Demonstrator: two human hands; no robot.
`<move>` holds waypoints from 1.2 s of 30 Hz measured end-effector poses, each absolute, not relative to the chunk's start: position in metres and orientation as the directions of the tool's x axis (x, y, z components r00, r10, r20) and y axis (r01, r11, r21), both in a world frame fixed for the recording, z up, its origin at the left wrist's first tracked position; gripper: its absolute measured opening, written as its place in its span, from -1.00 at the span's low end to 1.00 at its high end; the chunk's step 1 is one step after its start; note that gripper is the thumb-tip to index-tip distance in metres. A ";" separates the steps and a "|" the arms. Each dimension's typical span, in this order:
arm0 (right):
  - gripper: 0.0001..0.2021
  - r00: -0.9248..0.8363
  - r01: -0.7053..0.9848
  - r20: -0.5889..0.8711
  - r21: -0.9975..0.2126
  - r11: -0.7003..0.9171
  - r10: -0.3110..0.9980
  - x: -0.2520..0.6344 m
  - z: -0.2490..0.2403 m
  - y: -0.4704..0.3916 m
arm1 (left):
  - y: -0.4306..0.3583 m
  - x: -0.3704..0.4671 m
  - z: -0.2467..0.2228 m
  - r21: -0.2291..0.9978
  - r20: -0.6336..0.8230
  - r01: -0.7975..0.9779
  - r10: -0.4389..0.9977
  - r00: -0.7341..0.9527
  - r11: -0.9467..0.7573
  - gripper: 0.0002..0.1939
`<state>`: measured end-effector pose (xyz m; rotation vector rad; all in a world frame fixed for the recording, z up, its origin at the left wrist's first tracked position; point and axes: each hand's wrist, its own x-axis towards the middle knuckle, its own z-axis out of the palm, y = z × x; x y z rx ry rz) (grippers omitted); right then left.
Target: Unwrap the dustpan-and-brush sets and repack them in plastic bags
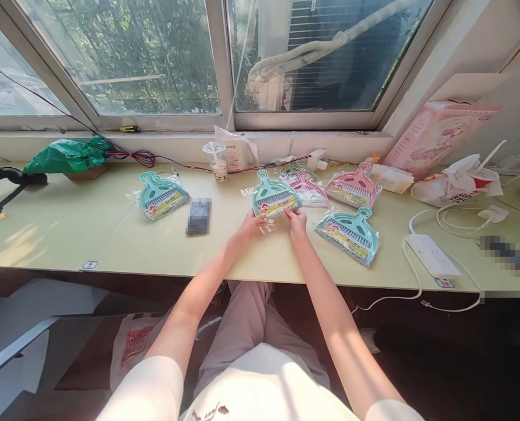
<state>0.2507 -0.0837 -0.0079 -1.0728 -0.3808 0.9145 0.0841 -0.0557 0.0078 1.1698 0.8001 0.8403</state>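
A teal mini dustpan and brush set [275, 196] in a clear plastic wrapper is held between my two hands above the table. My left hand [252, 223] grips its lower left corner. At its lower right edge, my right hand [295, 221] pinches the wrapper. Pink wrapped sets lie just behind and to the right: one pink dustpan set [308, 188] is partly hidden, another pink set [354, 186] lies farther right. A second teal set [349, 235] rests right of my right hand. Off to the left is another teal set [163, 196].
A blurred dark rectangular object [198, 216] lies left of my hands. Behind stand a plastic drink cup [218, 161] and tissues [238, 152]. On the right are a white power strip [433, 256] with cables and a pink box [444, 137]. A green bag [69, 155] sits far left.
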 end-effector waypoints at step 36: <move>-0.60 0.452 0.107 0.324 -0.944 0.311 0.831 0.253 0.003 -0.091 | -0.037 0.018 0.009 0.946 -0.248 0.016 0.693 0.677 0.323 -0.46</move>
